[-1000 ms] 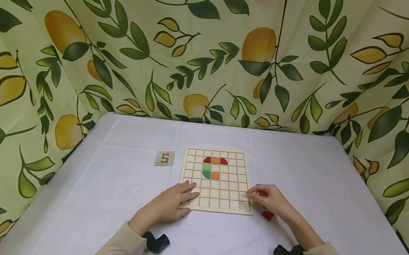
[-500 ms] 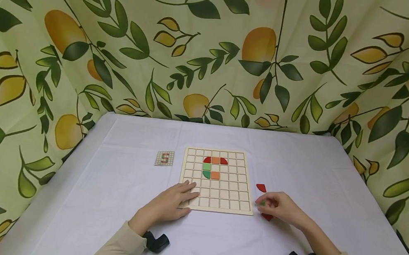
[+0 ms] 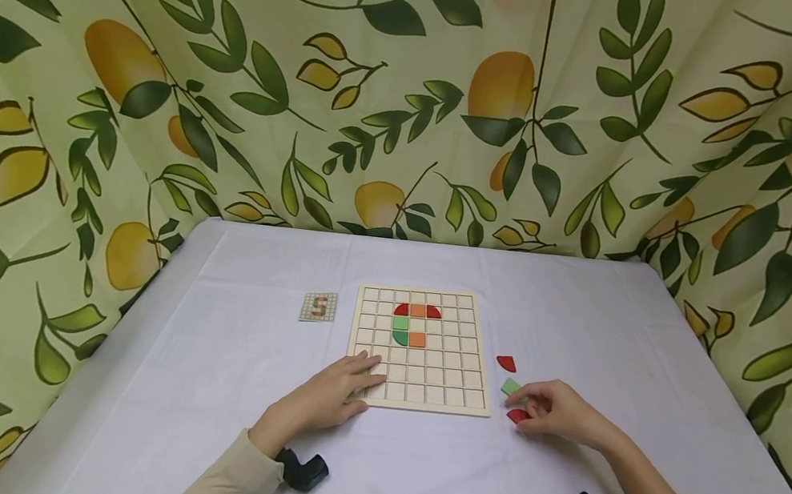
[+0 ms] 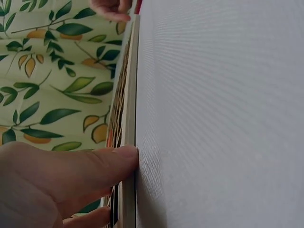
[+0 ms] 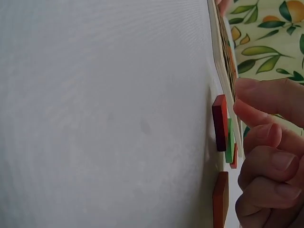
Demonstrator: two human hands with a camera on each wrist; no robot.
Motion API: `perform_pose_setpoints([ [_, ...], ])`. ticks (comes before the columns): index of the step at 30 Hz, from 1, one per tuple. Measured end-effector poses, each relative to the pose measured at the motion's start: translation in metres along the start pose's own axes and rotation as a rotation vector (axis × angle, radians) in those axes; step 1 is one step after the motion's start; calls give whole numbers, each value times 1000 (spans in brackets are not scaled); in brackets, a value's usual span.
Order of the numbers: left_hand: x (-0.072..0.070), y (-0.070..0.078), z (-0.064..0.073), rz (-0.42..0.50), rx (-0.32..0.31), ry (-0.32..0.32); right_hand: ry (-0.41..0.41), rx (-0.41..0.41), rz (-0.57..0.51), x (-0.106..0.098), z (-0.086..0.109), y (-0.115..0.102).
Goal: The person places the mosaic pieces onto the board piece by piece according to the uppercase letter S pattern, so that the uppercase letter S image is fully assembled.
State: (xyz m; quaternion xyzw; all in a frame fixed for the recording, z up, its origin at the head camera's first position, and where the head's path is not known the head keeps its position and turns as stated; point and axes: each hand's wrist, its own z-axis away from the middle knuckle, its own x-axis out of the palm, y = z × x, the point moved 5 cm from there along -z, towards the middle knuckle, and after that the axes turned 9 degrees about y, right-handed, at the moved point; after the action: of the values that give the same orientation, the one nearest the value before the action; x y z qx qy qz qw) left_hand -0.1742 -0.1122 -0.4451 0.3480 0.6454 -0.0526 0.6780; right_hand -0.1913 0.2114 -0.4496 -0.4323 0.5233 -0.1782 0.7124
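My left hand rests on the lower left corner of a wooden grid board, fingers spread, thumb against its near edge. On the board lie red quarter-round tiles, orange square tiles, a light green square and a dark green quarter-round tile. Right of the board, my right hand hovers by loose tiles, fingers bent and thumb apart, nothing visibly held. Its index fingertip is close to a loose light green square tile; its thumb is by a red quarter-round tile.
Another red quarter-round tile lies farther back beside the board. An orange-brown tile shows near my right hand in the right wrist view. A small pattern card lies left of the board on the white tablecloth. A patterned curtain surrounds the table.
My right hand has moved right and nearer, away from the board's edge. The farther red tile and the light green square have come into view. My left hand has stayed put.
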Motion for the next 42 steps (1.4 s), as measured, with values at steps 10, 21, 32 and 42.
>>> perform_pose_setpoints([
  [10, -4, 0, 3, 74, 5, -15, 7, 58, 5, 2, 3, 7],
  [21, -5, -2, 5, 81, 67, -57, 24, 61, 43, 0, 3, 9],
  [32, 0, -2, 0, 72, 40, -54, 50, 9, 93, -1, 1, 8],
  [42, 0, 0, -1, 4, 74, 43, 79, -21, 110, -4, 0, 5],
])
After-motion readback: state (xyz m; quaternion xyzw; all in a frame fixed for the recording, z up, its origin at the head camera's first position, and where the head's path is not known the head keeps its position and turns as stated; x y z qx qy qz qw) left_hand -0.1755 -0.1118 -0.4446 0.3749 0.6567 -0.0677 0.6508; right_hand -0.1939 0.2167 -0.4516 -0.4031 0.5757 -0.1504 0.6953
